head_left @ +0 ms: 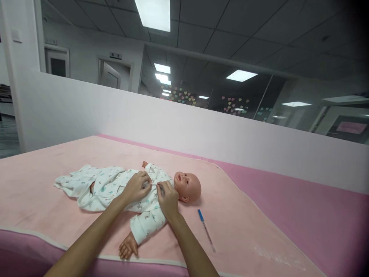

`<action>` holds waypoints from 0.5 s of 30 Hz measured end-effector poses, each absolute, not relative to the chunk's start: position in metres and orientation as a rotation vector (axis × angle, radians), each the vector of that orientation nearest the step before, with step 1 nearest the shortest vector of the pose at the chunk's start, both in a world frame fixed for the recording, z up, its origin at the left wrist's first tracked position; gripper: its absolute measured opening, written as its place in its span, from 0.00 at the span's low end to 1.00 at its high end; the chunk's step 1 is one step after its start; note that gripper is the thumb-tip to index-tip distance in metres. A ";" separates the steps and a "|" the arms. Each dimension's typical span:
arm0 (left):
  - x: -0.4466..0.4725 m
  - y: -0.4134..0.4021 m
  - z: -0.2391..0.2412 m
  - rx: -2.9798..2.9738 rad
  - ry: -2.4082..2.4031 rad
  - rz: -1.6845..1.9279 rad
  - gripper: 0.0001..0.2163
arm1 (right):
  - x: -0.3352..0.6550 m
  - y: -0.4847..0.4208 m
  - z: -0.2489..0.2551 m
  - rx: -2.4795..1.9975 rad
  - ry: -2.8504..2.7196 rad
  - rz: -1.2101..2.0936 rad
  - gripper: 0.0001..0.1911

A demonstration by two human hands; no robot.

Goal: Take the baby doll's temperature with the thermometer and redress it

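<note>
A bald baby doll (pixel 188 187) lies on its back, head to the right, dressed in a white printed baby gown (pixel 111 182). Over its chest my left hand (pixel 138 187) is closed, fingertips pinched at the cloth. My right hand (pixel 167 198) pinches close beside it, near the doll's neck. A thin white tie (pixel 154 184) of the gown seems to run between the fingertips of both hands; its ends are hidden by my fingers. One doll arm (pixel 148 227) reaches toward me under my forearms, palm up. The gown's lower part lies spread to the left.
A slim clear stick with a blue cap (pixel 201 216), possibly a thermometer, lies right of the doll. A peach pad (pixel 248 238) covers the pink padded surface (pixel 325 215). Behind stands a low white wall (pixel 201 130) with glass above it.
</note>
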State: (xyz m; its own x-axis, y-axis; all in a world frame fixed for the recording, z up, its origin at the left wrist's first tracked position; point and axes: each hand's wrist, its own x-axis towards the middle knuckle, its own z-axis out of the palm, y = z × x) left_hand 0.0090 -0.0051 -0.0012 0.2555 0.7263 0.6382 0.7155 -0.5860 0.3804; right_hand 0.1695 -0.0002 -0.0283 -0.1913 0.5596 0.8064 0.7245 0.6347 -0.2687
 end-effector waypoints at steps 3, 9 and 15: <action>0.008 -0.007 -0.001 2.527 1.458 1.270 0.06 | 0.169 0.000 -0.029 -1.027 -1.874 -0.216 0.09; 0.007 -0.006 -0.002 2.622 1.418 1.244 0.05 | 0.169 0.000 -0.030 -1.038 -1.874 -0.232 0.09; 0.007 -0.005 -0.003 2.672 1.413 1.253 0.06 | 0.169 -0.001 -0.028 -1.034 -1.876 -0.253 0.10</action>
State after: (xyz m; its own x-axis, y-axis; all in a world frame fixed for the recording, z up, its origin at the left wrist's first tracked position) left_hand 0.0070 -0.0047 -0.0035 0.3366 0.6525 0.6789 0.7521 -0.6202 0.2232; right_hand 0.1691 -0.0006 -0.0282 -0.1959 0.5498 0.8120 0.7455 0.6215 -0.2409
